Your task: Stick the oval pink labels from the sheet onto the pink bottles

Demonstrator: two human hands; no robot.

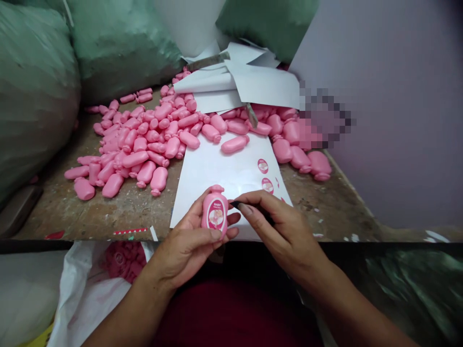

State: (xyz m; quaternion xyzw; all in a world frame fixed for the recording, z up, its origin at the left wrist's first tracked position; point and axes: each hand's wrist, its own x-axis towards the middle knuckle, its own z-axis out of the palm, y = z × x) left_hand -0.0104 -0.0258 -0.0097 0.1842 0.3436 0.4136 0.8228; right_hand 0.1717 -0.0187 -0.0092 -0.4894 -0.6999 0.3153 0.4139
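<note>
Tabletop (pixel 141 212): bottle heap (pixel 135 159), papers (pixel 267 84) crowd label sheet (pixel 217 168) behind held bottle (pixel 216 214).

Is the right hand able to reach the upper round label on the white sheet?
Probably yes: the upper round label lies uncovered just beyond the right hand, nothing standing between, though that hand holds a small black object.

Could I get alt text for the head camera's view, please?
The left hand holds a pink bottle labelled BABY; the right hand pinches a small dark pointed tool beside it. A white label sheet lies beyond, among piled bottles.
</note>
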